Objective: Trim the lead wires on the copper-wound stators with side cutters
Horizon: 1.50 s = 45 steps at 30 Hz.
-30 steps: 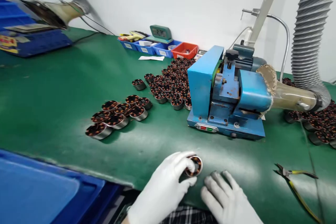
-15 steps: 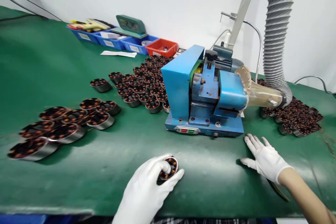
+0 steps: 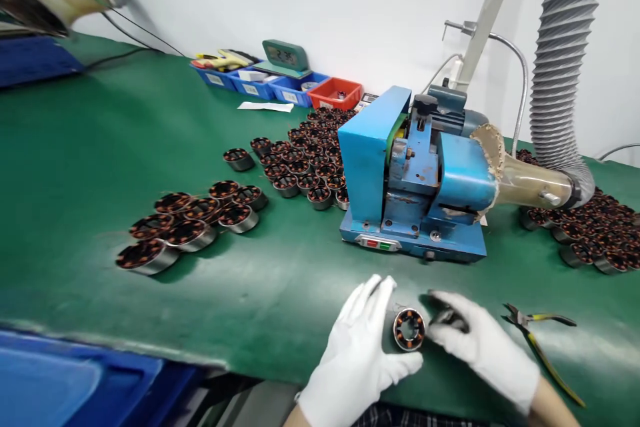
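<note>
Ring (image 3: 409, 345) sat between your left hand (image 3: 356, 345), spread wide, and your right hand (image 3: 475, 335), curled with its grip impossible to tell. Good handling probably called for steadying it from both sides with light, even pressure around its outside.

- Left hand (image 3: 357, 350) and right hand (image 3: 477, 340): covered in matt cloth
- Ring (image 3: 420, 331): smooth, shiny metal outside
- Bench (image 3: 280, 280): smooth, glossy top
- Machine (image 3: 370, 173): glossy painted metal, scuffed in places
- Hose (image 3: 565, 80): matt, ribbed plastic
- Red tray (image 3: 341, 104): smooth plastic
</note>
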### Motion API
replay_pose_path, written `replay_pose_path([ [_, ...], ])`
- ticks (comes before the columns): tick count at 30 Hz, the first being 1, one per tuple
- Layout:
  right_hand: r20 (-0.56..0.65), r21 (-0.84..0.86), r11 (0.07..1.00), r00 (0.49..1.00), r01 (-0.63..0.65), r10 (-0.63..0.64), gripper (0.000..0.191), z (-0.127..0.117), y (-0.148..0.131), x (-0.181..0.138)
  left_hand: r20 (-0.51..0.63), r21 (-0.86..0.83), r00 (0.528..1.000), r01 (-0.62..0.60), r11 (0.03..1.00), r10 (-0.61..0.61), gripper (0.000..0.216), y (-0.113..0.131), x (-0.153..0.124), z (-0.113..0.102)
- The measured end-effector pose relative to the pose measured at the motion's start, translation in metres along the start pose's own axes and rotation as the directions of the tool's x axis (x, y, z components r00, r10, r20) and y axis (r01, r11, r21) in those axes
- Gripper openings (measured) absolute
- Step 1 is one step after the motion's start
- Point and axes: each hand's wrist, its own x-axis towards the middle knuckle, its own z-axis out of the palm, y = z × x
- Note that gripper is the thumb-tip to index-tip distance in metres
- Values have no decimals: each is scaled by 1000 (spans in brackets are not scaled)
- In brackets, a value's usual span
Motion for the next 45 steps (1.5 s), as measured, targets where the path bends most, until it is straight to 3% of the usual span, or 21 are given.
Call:
replay_pose_path([
  [3,-55,114,993,998,33,-27,19,36,-3,14,4,-50,998,-56,997,57,88,2,4,7],
  [5,-122,197,980,992,39,-16,6,48,-2,21,-19,-76,1000,1,997,-3,86,6,5,13],
  [7,-194,306,951,981,39,22,7,50,1,23,-44,-83,996,74,994,-78,87,12,3,17],
  [12,-389,560,817,914,140,110,17,12,16,16,-45,-90,984,166,982,-171,86,21,1,20],
  [15,-531,604,759,833,241,157,18,-15,23,13,-67,-112,987,136,984,-144,84,22,3,17],
  [16,-529,609,759,831,230,172,18,-17,23,13,-70,-129,989,119,985,-128,85,22,4,15],
  [20,-232,390,921,968,2,96,24,10,17,15,-33,-192,995,83,978,-91,82,20,8,9],
  [22,-135,248,969,990,-17,52,16,29,13,15,-40,-197,997,57,979,-66,74,19,8,7],
  [24,-154,200,980,987,-3,35,8,41,12,12,-54,-183,997,43,982,-54,65,19,7,8],
  [26,-176,152,988,984,-9,36,13,44,16,4,-54,-172,996,58,983,-68,57,20,6,8],
  [32,-317,-175,984,944,31,-87,16,29,34,-2,-19,-193,998,54,980,-59,40,20,8,4],
  [38,-535,-329,943,814,47,-227,12,-12,29,-4,0,-199,998,61,978,-62,46,14,6,-2],
  [40,-373,-443,865,829,236,-417,17,-13,21,-17,-37,-143,999,30,989,-36,63,19,7,-8],
  [42,-32,-534,702,818,472,-574,36,-4,16,-28,-77,-91,997,-24,996,17,91,27,8,-14],
  [44,208,-583,584,799,564,-564,47,12,16,-31,-36,-89,997,-67,994,64,111,34,11,-19],
  [45,250,-605,575,817,551,-520,50,20,18,-29,13,-106,997,-76,992,78,116,37,13,-21],
])
